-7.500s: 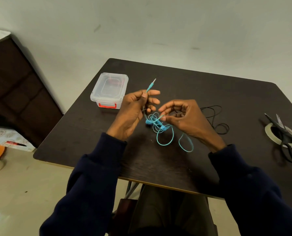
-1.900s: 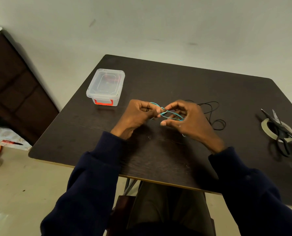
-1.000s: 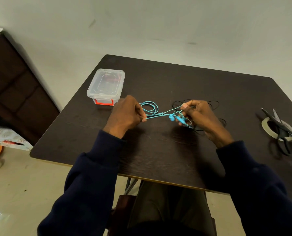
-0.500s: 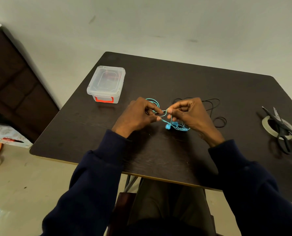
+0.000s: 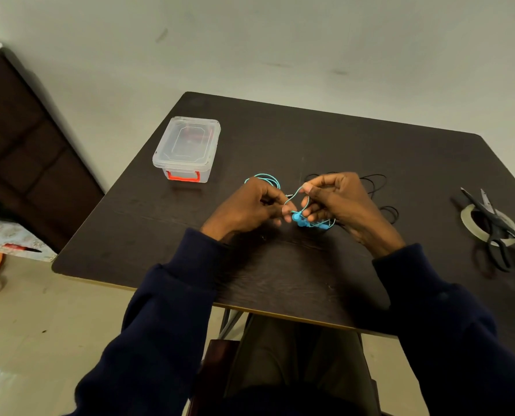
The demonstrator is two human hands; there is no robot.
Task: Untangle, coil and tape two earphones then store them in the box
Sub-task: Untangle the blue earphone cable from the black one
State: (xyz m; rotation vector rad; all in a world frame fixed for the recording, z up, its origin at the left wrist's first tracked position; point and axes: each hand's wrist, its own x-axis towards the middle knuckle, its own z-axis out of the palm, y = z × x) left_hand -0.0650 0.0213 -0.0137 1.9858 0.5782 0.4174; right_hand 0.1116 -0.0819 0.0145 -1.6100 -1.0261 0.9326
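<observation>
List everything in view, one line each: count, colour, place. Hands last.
Clear plastic box with red latch: one, transparent, lid on, table's far left.
Turquoise wired earphone: one, turquoise, held above table centre.
Black wired earphone: one, black, on table, right of centre.
Tape roll: one, off-white, table's right edge.
Scissors: one, black-handled, across the tape roll.
Wooden table: one, dark brown, centre.
Cabinet: one, dark brown, left by wall.
Left hand: one, navy sleeve, pinching turquoise cable.
Right hand: one, navy sleeve, pinching turquoise cable.

Plain home room, dark table [image 5: 310,139], wooden cabinet [image 5: 25,139]
</observation>
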